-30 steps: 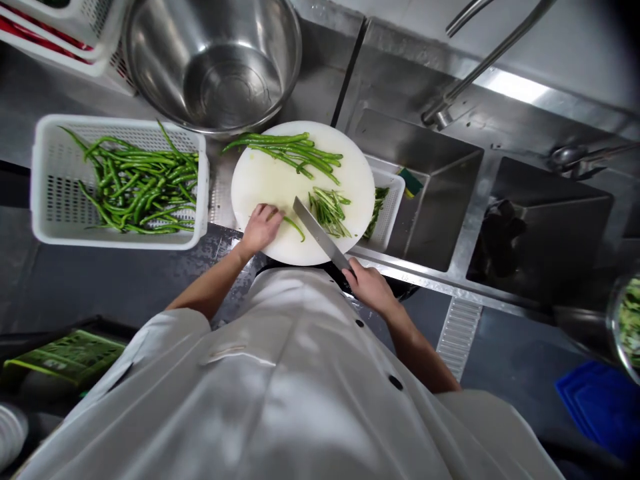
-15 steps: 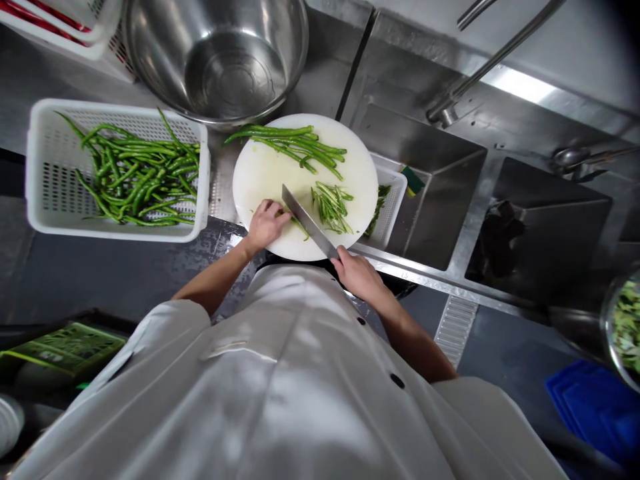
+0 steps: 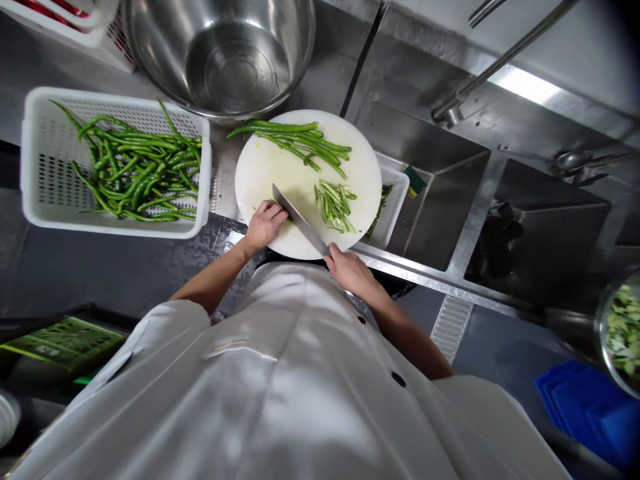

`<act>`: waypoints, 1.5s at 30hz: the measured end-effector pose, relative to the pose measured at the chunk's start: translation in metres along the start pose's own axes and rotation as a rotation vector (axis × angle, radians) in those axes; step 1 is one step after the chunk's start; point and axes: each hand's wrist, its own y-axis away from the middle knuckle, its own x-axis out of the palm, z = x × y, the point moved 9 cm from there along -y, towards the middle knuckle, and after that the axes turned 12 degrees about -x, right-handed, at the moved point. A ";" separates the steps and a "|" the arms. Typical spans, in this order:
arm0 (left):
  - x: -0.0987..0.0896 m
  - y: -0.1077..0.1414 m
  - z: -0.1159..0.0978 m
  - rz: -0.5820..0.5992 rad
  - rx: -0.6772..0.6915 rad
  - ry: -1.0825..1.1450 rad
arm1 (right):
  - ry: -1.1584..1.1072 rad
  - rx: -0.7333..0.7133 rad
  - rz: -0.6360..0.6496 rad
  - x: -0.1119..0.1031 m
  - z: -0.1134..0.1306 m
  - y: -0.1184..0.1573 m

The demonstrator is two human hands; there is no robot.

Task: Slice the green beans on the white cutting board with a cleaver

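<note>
My right hand (image 3: 349, 268) is closed round the handle of a kitchen knife (image 3: 301, 222), whose blade slants across a round white cutting board (image 3: 257, 167). Curled fingers of my left hand (image 3: 267, 225) press on the board beside the blade; a bit of green chili pepper shows at the fingertips, mostly hidden. To the right of the blade lies a small pile of cut chili pieces (image 3: 336, 208). Whole green chilies (image 3: 305, 141) lie side by side along the board's far edge, some tips overhanging at the left.
A white plastic basket (image 3: 35, 160) of green chilies stands left of the board. Behind is a large steel bowl (image 3: 240, 67). At the right, another white basket (image 3: 397, 207) sits partly under the board in a steel sink (image 3: 430, 220), near a sponge (image 3: 414, 180).
The knife and my right hand have shifted left, bringing the blade closer to my left fingers. The chili strip that showed beside the blade is now hidden. The view has shifted slightly.
</note>
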 end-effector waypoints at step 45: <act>-0.017 -0.175 0.048 0.100 0.123 0.085 | -0.434 0.007 -0.295 0.026 -0.026 -0.016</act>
